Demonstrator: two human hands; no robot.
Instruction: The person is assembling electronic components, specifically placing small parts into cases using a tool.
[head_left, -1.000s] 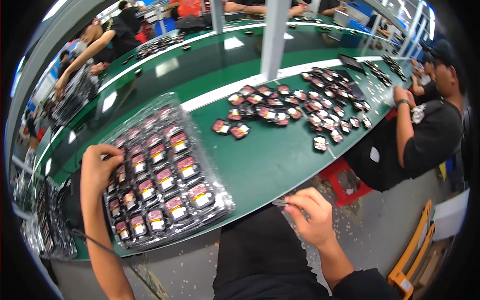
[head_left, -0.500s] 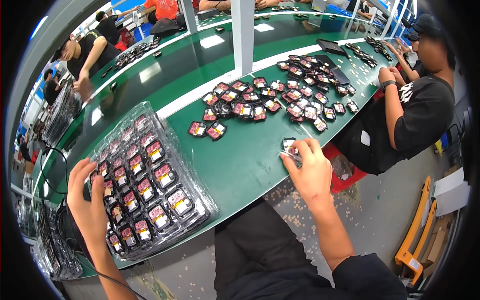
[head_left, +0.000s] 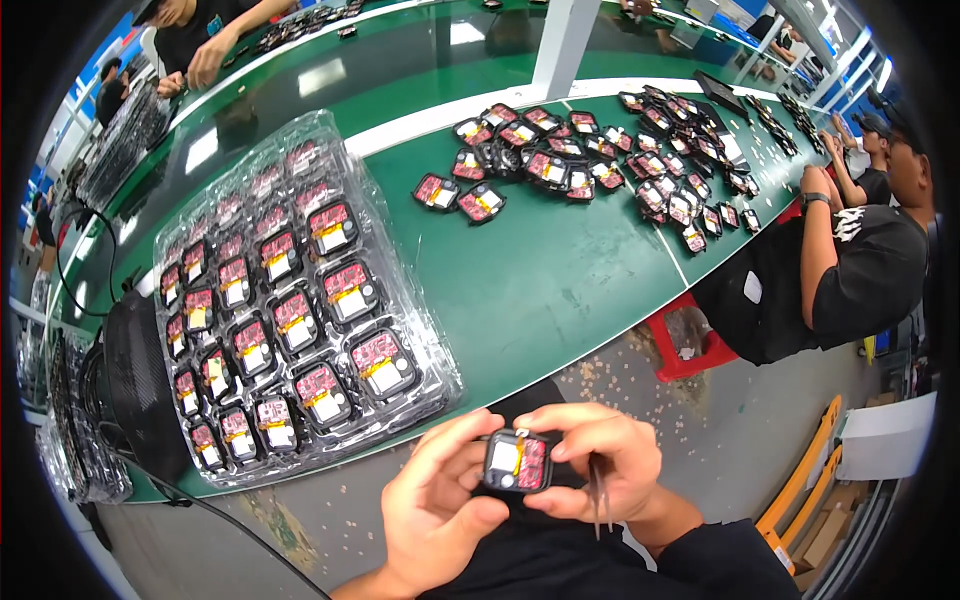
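Observation:
Both hands hold one small black square part with a red and white inside, low in the view over my lap. My left hand grips its left side and my right hand its right side. Thin metal tweezers hang down from my right hand's fingers. To the left on the green table lies a clear plastic tray filled with several of the same parts. More of these parts lie in a loose pile farther back on the table.
A person in a black shirt sits at the right on a red stool. Stacks of trays and a black round object stand at the left. A white post rises from the table behind the pile.
My right hand took a part from the table and drew it back to my lap. My left hand left the tray and joined it on the part.

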